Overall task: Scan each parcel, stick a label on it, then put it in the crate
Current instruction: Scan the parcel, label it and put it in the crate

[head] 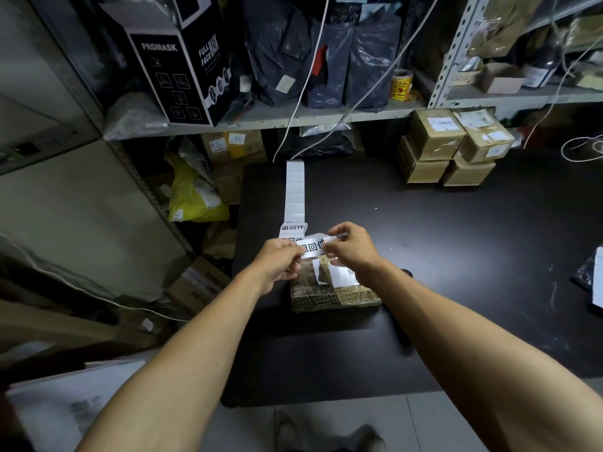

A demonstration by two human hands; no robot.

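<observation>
Both hands pinch one printed label, peeling it free above the parcel.

The left hand (277, 259) and right hand (350, 244) each have fingers closed on an end of the label (312, 247), held just above the brown parcel (332, 291), which lies on the black table (456, 256) near its front left. The strip of labels (294, 190) trails away toward the shelf. This looks like the labelling step; next the label probably needs pressing flat onto the parcel. No crate is clearly visible.
</observation>
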